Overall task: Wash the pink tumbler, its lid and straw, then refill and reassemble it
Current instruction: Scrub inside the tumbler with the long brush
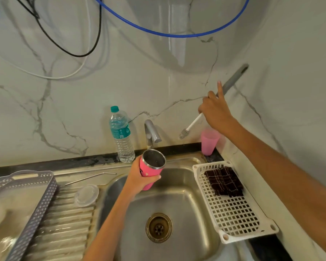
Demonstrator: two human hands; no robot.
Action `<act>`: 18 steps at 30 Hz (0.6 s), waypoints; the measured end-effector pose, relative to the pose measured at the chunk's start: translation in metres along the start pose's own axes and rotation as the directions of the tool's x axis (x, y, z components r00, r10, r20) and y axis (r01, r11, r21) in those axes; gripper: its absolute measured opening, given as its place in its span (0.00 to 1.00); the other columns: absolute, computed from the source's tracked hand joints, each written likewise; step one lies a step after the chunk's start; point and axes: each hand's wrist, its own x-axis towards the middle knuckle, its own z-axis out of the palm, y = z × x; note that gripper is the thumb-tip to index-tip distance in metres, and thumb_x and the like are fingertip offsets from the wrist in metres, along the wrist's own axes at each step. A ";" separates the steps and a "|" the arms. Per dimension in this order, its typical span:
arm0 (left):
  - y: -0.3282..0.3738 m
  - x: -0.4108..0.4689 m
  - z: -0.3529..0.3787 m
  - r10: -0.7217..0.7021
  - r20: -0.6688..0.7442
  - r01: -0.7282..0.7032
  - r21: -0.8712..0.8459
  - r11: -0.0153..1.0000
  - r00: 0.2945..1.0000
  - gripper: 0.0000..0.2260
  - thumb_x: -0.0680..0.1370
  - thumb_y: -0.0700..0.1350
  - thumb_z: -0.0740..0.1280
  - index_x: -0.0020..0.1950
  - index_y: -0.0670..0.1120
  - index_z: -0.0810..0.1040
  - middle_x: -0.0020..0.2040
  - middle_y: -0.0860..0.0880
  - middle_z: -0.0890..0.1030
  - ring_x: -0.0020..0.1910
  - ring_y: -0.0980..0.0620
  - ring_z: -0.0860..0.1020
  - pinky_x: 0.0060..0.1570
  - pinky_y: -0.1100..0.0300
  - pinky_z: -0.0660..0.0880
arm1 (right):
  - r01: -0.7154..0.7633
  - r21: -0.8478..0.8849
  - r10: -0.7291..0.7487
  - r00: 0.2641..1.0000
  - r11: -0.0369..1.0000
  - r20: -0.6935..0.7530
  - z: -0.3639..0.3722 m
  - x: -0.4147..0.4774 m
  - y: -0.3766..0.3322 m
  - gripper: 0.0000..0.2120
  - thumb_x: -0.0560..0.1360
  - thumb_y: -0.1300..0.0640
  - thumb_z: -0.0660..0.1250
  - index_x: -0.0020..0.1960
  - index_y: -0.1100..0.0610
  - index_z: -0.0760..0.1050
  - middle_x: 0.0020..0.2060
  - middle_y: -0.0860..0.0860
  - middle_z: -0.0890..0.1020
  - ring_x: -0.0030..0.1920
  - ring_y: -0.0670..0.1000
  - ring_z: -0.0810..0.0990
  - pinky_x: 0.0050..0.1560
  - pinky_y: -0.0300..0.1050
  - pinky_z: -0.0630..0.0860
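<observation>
Starting nearest, a steel sink (pixel 186 204) is seen with a white perforated tray (pixel 235 225) laid over its right edge, and a dark checked cloth (pixel 224 182) rests at the tray's far end. On the ribbed draining board (pixel 64 223) to the left a clear lid (pixel 86 195) is laid flat, and a metal straw (pixel 90 177) lies just beyond it. Over the far side of the basin the pink tumbler (pixel 151 169), uncovered and tilted, is gripped round its body by the left hand (pixel 139 178). Farther right, a long brush (pixel 194 122) is clasped by the right hand (pixel 216 110), forefinger stretched along the grey handle, above a pink cup (pixel 209 142).
</observation>
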 end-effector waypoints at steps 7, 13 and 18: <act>-0.033 -0.011 -0.035 -0.025 -0.094 0.044 0.205 0.978 0.995 0.43 0.57 0.44 0.84 0.68 0.51 0.68 0.59 0.51 0.78 0.58 0.51 0.77 0.53 0.55 0.79 | 0.078 0.311 -0.099 0.994 0.947 0.053 0.018 -0.064 -0.065 0.15 0.73 0.60 0.67 0.58 0.48 0.78 0.53 0.50 0.78 0.57 0.54 0.72 0.68 0.58 0.60; -0.038 -0.009 -0.044 0.013 -0.024 -0.004 0.326 0.946 1.000 0.43 0.58 0.44 0.84 0.69 0.51 0.67 0.59 0.54 0.77 0.57 0.54 0.77 0.53 0.61 0.78 | 0.268 0.435 -0.310 0.950 0.860 0.027 0.021 -0.085 -0.112 0.20 0.75 0.64 0.64 0.65 0.51 0.73 0.57 0.52 0.76 0.57 0.55 0.73 0.56 0.50 0.67; -0.038 -0.012 -0.049 0.042 0.014 -0.044 0.376 0.926 0.999 0.43 0.58 0.44 0.84 0.68 0.55 0.66 0.59 0.56 0.75 0.57 0.54 0.76 0.55 0.58 0.78 | 0.406 0.454 -0.485 0.872 0.793 0.067 0.021 -0.084 -0.123 0.19 0.78 0.60 0.61 0.67 0.51 0.65 0.45 0.54 0.74 0.38 0.52 0.74 0.36 0.43 0.67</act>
